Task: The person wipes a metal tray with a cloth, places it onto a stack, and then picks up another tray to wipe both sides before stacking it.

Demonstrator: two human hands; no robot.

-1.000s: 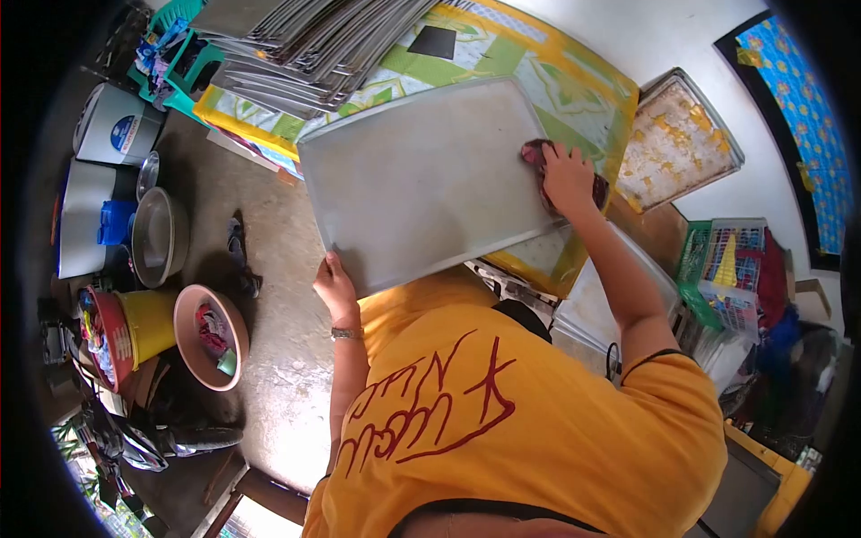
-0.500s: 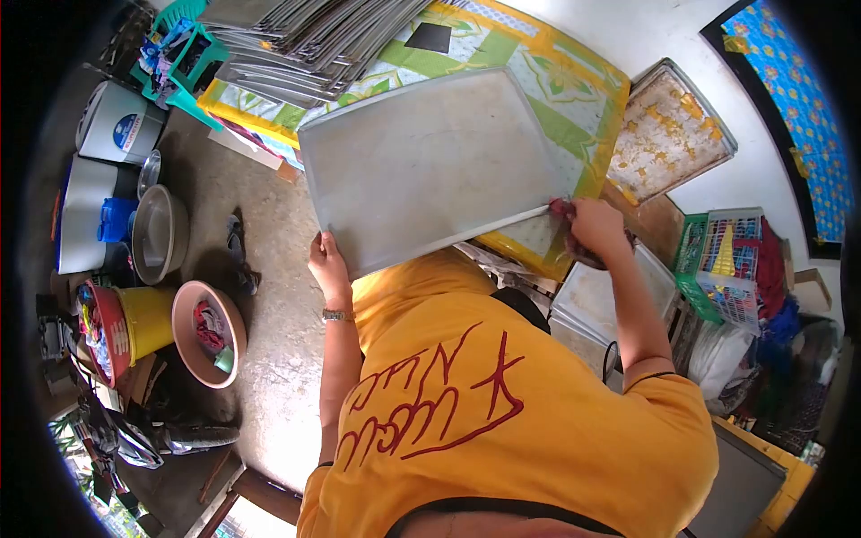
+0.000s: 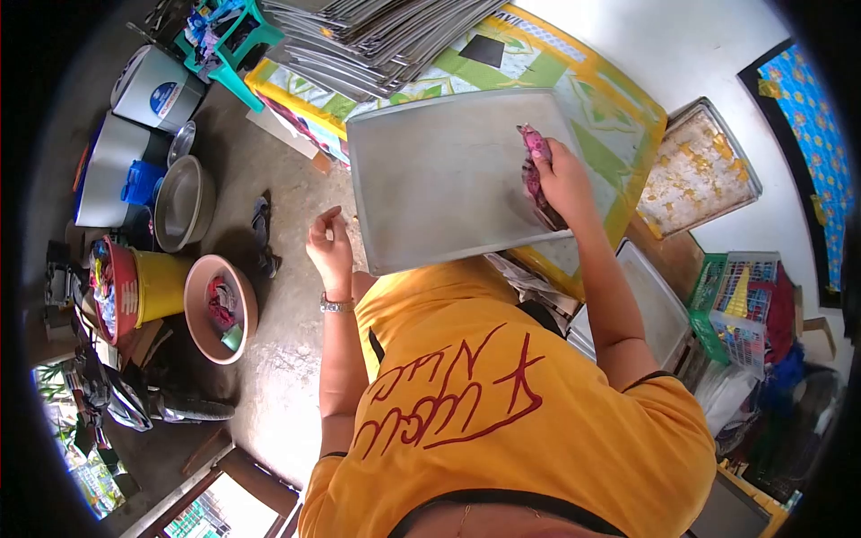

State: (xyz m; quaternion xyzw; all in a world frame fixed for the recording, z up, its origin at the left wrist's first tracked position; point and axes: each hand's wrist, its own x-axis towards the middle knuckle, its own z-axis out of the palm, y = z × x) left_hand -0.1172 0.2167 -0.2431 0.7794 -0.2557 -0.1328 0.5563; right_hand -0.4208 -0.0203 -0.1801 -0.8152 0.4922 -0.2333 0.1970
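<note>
A flat metal tray [image 3: 439, 179] lies on the table, its near edge close to my body. My right hand [image 3: 565, 184] is closed round a pink and dark patterned cloth [image 3: 533, 170] over the tray's right part. Off the tray's left edge, my left hand [image 3: 330, 247] is raised with its fingers curled but apart, holding nothing. Behind the tray rises a stack of thin metal trays [image 3: 368, 45]. A small dark square [image 3: 482, 50] rests on the patterned tablecloth [image 3: 619, 108].
On the left floor stand a pink basin [image 3: 199, 336], a yellow bucket [image 3: 161, 285], a grey basin [image 3: 170, 220] and a slipper [image 3: 261, 224]. A stained tray [image 3: 700, 170] leans at the right wall, above plastic baskets [image 3: 735, 296]. More trays [image 3: 650, 296] sit beside my right arm.
My left hand has let go of the tray's near left corner and moved off it. My right hand has moved with the cloth from the near right corner inward over the tray.
</note>
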